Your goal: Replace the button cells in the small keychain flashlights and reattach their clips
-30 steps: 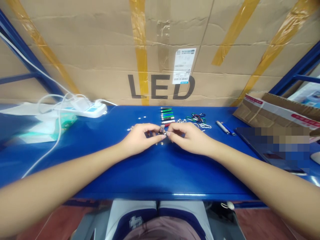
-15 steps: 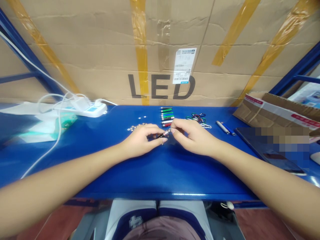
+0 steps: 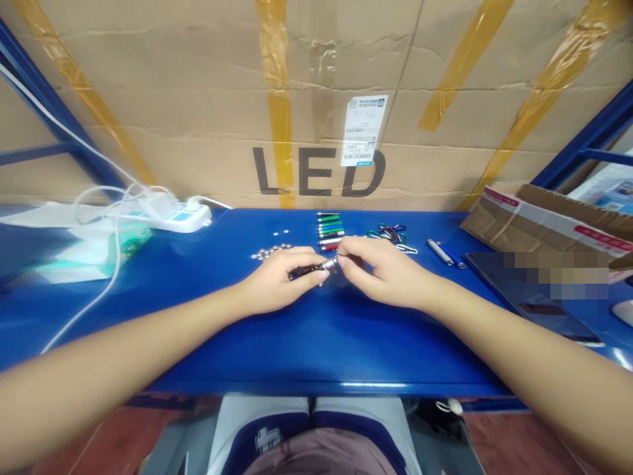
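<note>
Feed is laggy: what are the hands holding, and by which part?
The left hand grips a small dark pen light by its barrel; the right hand pinches its silver end.

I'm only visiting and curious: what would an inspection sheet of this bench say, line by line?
Surface: blue table, things laid out along its far half.
Job's things: small torch pinched between both hands; row of torches behind it; button batteries to the left; coloured clips to the right.
Clutter: two loose torches; open carton at the right edge.
Grippers (hands): left hand grips the torch's dark body, right hand its silver end.
Cables: white power strip; white cable running off the left front.
Surroundings: big cardboard box marked LED; blue rack frame.
</note>
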Demonstrator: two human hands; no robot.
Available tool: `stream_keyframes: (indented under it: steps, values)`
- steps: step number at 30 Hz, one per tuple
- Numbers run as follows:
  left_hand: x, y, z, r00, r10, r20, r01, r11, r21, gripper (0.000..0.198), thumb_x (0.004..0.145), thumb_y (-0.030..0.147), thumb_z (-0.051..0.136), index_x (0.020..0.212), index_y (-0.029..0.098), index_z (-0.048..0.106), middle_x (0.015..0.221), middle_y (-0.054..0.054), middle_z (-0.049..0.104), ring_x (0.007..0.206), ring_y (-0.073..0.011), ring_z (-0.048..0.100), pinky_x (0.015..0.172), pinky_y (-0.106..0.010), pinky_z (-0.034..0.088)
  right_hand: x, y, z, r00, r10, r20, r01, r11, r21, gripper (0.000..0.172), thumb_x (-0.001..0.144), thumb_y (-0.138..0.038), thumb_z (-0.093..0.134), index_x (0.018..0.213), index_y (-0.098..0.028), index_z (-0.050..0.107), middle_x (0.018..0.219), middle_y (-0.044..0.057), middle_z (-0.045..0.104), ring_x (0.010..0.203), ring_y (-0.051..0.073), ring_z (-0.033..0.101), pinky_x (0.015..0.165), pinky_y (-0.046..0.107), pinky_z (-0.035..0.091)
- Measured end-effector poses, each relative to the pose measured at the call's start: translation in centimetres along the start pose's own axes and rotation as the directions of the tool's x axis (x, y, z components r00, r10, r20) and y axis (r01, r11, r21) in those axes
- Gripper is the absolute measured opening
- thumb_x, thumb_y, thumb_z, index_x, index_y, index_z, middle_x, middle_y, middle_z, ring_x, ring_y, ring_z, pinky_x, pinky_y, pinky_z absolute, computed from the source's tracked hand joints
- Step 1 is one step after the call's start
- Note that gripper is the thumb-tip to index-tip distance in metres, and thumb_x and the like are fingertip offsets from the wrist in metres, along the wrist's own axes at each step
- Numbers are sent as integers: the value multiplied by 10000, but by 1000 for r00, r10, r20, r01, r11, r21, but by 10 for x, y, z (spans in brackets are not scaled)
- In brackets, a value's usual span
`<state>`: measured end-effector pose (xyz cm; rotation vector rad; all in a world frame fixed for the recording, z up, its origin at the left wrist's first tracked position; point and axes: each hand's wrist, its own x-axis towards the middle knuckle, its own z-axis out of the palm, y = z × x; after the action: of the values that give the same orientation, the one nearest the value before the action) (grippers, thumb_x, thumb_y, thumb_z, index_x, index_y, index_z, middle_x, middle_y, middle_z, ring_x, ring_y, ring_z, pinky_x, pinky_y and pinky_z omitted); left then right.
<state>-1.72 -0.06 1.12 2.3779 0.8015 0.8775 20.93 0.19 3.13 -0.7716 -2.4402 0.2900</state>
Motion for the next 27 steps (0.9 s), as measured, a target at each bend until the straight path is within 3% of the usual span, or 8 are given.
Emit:
stream_keyframes:
  steps: [4, 11, 15, 18, 20, 22, 27]
  values:
    - [0, 2, -1, 1000, -15, 7, 15, 998, -65, 263, 970, 345, 556, 995, 160, 741, 896, -54, 710, 833, -160, 633, 812, -271, 485, -1, 0, -1, 999, -30, 12, 30, 1000, 9, 183, 974, -226, 429, 813, -202, 513, 754, 23, 573, 675, 151, 504, 653, 282, 368]
    - [-1, -1, -3, 986, -128, 106, 152, 950, -274, 314, 978, 390, 546, 995, 162, 760, 913, -62, 743, 827, -159, 652, 768, -257, 508, -2, -3, -5, 990, -117, 80, 116, 993, 14, 241, 1009, -247, 403, 851, -192, 576, 785, 49, 619, 709, 161, 541, 678, 286, 394]
    - [-2, 0, -1, 998, -47, 46, 56, 972, -230, 265, 957, 351, 592, 956, 151, 766, 888, -67, 726, 804, -155, 647, 733, -254, 498, -2, -2, -2, 994, -105, 36, 102, 992, 69, 301, 1008, -279, 432, 746, -188, 550, 708, 31, 599, 663, 140, 521, 663, 273, 403]
    - [-3, 1, 2, 995, 66, -71, -72, 994, -82, 219, 950, 296, 603, 932, 149, 765, 753, -43, 682, 696, -135, 597, 658, -253, 465, -1, -2, 5, 1000, 16, -5, -14, 964, 264, 346, 993, -346, 479, 699, -178, 552, 638, 10, 572, 592, 117, 516, 611, 256, 420]
    - [-4, 1, 3, 979, 155, -134, -149, 987, 54, 186, 940, 260, 613, 911, 150, 761, 709, -35, 665, 667, -130, 567, 647, -258, 452, 1, -3, 9, 983, 176, 50, -179, 872, 456, 380, 973, -431, 517, 700, -171, 565, 599, -10, 561, 499, 96, 510, 522, 238, 416]
    - [-5, 0, 3, 953, 257, -162, -217, 948, 232, 158, 927, 241, 625, 915, 148, 752, 726, -45, 678, 688, -143, 567, 663, -278, 449, 3, -5, 12, 935, 311, 169, -348, 719, 602, 419, 936, -508, 561, 697, -164, 576, 569, -22, 571, 407, 79, 496, 436, 224, 392]
    - [-9, 3, -1, 894, 447, -40, -309, 678, 667, 158, 925, 244, 615, 1003, 158, 722, 778, -49, 700, 740, -185, 577, 654, -337, 383, 6, -7, 11, 840, 394, 374, -522, 398, 754, 395, 845, -470, 683, 642, -139, 612, 521, -13, 610, 323, 63, 464, 370, 214, 380]
